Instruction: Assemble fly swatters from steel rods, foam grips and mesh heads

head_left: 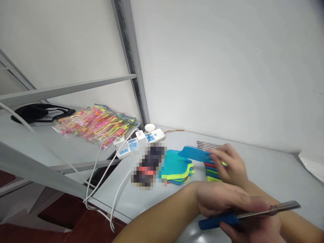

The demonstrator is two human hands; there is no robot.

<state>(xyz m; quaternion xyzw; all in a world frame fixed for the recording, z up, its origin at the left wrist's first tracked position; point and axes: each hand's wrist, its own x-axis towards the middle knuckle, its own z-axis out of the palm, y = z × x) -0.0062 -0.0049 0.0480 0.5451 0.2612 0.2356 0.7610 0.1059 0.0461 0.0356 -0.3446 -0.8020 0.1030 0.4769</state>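
Observation:
My left hand [227, 199] is closed around a metal fly swatter handle with a blue grip [219, 221]; its shiny rod points to the right. Farther back, my right hand [231, 163] pinches the end of a blue plastic fly swatter head [193, 154], blurred by motion. This piece is tilted over a stack of perforated swatter heads [174, 165], blue on top with yellow-green edges below. Under my right hand lie several coloured grips [212, 172] in a row, partly hidden. Behind it, several bare metal rods [206, 145] lie side by side.
Left of the stack is a pixelated dark object [149, 165]. A white power strip [131, 144] with plugs and trailing white cables [97, 168] lies behind it. Bagged pink and yellow items [97, 123] and a black strapped item [37, 113] rest on the grey shelf [63, 145].

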